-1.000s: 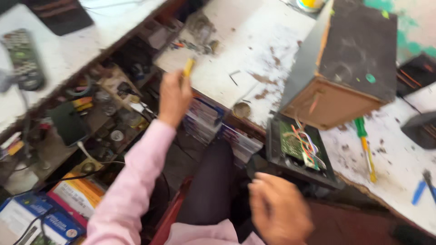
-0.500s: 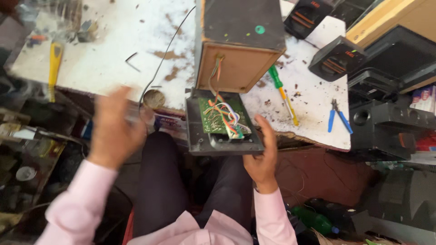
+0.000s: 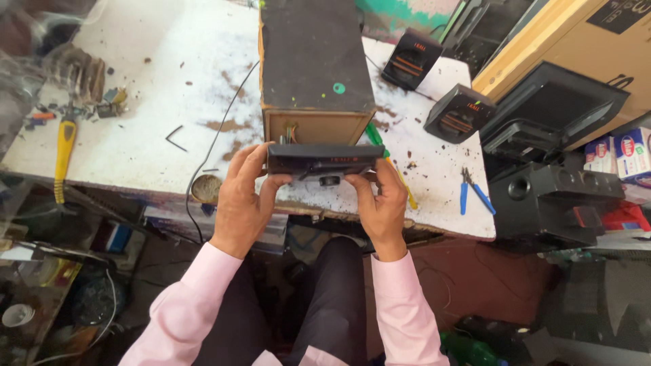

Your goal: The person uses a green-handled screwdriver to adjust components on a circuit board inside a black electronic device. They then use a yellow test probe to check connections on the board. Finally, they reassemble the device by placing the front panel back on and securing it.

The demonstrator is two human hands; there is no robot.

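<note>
A black front panel point(image 3: 324, 161) with a knob on its near face is held upright against the open end of a dark wooden speaker cabinet point(image 3: 313, 61). My left hand point(image 3: 243, 196) grips the panel's left end. My right hand point(image 3: 380, 203) grips its right end. Coloured wires point(image 3: 290, 131) show in the cabinet's opening just above the panel. Both pink sleeves reach up from the bottom of the view.
A stained white worktable point(image 3: 135, 142) carries a yellow-handled screwdriver point(image 3: 62, 152) at left, a green-and-yellow screwdriver point(image 3: 386, 159) beside the cabinet and blue-handled pliers point(image 3: 472, 192) at right. Two small black speakers point(image 3: 458, 112) stand behind. A black wire point(image 3: 217, 132) crosses the table.
My left hand has come over from the left and taken hold of the panel. The panel, lying flat with its circuit board up, now stands upright at the cabinet's open end.
</note>
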